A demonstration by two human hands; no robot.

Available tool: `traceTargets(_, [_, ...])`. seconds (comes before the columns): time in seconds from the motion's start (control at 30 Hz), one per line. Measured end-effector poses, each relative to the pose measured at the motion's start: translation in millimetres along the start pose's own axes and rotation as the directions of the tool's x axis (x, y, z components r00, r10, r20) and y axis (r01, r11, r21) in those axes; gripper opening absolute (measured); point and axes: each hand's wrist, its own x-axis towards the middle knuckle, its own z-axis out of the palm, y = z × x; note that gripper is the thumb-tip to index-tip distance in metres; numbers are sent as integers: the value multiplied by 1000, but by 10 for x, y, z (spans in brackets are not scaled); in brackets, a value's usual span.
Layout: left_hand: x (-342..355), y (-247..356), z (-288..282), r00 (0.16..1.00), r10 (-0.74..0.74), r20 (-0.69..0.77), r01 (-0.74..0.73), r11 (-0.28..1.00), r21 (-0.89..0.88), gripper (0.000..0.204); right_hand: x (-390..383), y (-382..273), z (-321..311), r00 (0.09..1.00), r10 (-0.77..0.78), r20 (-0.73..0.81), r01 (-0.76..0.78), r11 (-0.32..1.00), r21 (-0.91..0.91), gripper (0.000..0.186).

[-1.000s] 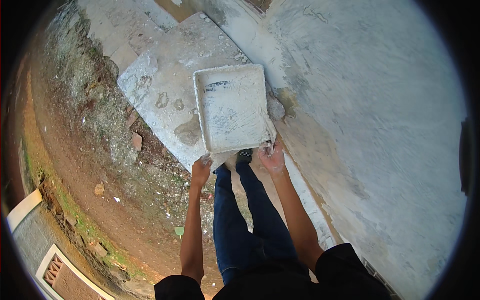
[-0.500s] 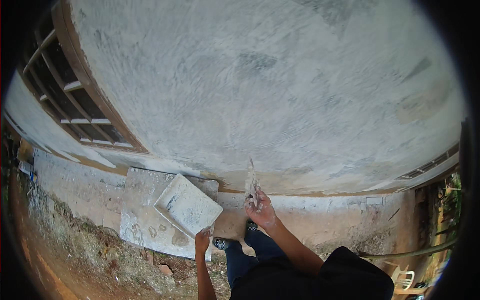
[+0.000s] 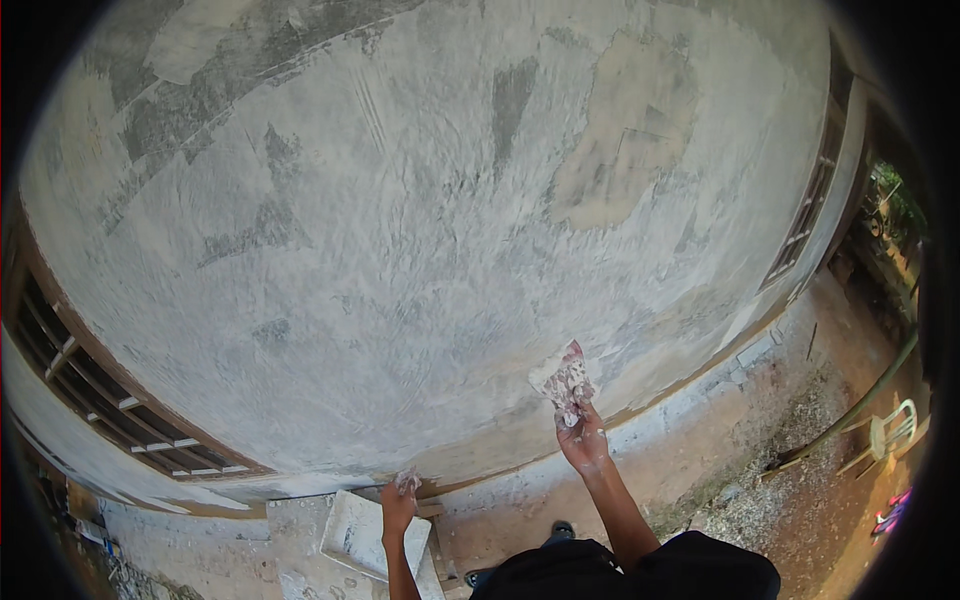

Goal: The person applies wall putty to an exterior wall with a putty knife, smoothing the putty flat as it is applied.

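Above right grip (closed), putty knife

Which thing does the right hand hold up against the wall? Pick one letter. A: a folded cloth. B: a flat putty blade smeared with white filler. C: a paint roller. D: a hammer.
B: the right hand has its grip on a flat putty blade, white-smeared, raised to the plastered wall.

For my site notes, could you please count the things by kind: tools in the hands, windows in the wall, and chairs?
Putty knife in the right hand: 1
Plaster tray by the left hand: 1
Windows: 2
Plastic chair: 1
Total: 5
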Motion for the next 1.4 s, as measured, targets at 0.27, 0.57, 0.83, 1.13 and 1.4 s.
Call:
traceTargets(0.27, [480, 1105, 806, 998, 26, 51, -18, 988, -153, 30, 204, -1296, -20, 987, -130, 90, 139, 986, -93, 20])
traceTargets(0.57, [711, 2064, 1837, 969, 90, 229, -63, 990, -123, 29, 209, -2206, -419, 977, -196, -86, 195, 981, -26, 15])
traceTargets(0.83, [837, 2419, 2528, 890, 170, 423, -183, 983, -8, 27, -220, -2499, -1096, 914, -272, -301, 276, 961, -28, 14])
traceTargets(1.13, [1142, 2454, 3030, 791, 296, 535, -205, 953, -223, 28, -720, -2625, -1593, 719, -489, -495, 557, 831, -11, 8])
traceTargets(1.4, [1309, 2682, 3306, 706, 349, 616, -309, 935, -175, 28, -770, -2786, -2014, 580, -525, -623, 660, 751, -19, 12])
